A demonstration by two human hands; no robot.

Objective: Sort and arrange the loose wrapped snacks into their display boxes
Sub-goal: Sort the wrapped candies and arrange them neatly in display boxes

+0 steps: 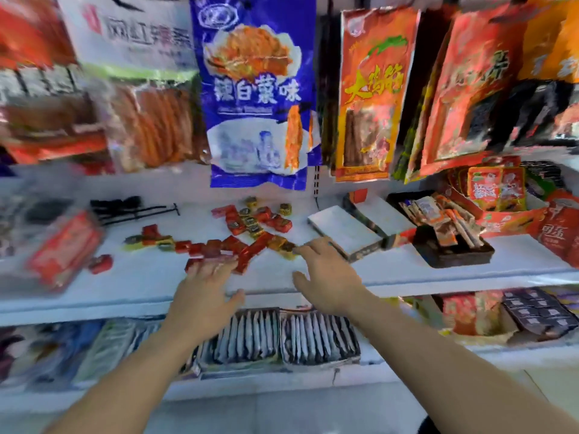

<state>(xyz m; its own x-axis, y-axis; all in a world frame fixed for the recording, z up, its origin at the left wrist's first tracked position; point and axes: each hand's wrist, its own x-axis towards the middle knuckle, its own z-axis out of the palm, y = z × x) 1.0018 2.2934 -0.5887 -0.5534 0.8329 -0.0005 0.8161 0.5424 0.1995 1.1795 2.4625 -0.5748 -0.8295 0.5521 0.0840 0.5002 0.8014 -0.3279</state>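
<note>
Both hands are out over the white shelf point(150, 277), palms down, fingers spread and fairly straight, gripping nothing. The left hand point(203, 289) has its fingertips on the near red pieces of the pile. The right hand point(329, 274) is just beside it, apart from it, with its forefinger at a yellow-brown piece point(285, 247) at the pile's right end. Motion blur means firm contact can't be confirmed.

The loose wrapped snacks point(250, 227) are small red and yellow-brown cubes scattered mid-shelf. One clump sits farther back, and a ragged row runs left from the hands. One stray red piece point(100, 264) lies off to the left.

A flat white display box point(341, 230) lies just right of the pile, near the right hand. Beyond it is a black display box point(454, 255) holding long orange-and-white sachets. A red display box point(507, 219) with red packets sits behind that.

On the left of the shelf are black hooks point(131, 208) and a blurred red pack point(65, 245).

Hanging above are a blue snack bag point(253, 98) at centre and an orange snack bag point(372, 98) to its right, with other bags too blurred to name.

On the lower shelf, two boxes of upright black-and-white sachets point(282, 336) sit under the forearms.
</note>
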